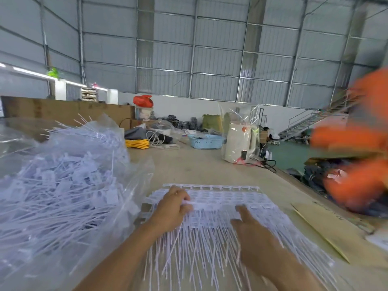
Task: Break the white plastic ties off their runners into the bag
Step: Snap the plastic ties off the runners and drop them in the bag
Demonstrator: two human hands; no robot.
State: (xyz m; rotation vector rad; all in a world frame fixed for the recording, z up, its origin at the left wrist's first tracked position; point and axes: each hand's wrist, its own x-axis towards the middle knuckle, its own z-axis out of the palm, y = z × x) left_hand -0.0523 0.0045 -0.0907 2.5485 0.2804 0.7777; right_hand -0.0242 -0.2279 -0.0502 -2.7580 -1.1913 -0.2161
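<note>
2 hands work the stack of white plastic tie sheets [220, 206] at the tabletop's [189, 164] near edge: my left hand [173, 208] pinches a runner strip, right hand [254, 234] lies flat with fingers spread; tails point toward me, the clear plastic bag of loose ties [63, 185] lies left, nearer my left grip.

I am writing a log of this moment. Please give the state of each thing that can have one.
Ties: still joined to runners, flat on table.
Bag: open, heaped with loose ties.
Left hand: curled on a row of ties.
Right hand: fingers straight, resting on the ties.
Kettle: upright, wrapped in clear plastic.
</note>
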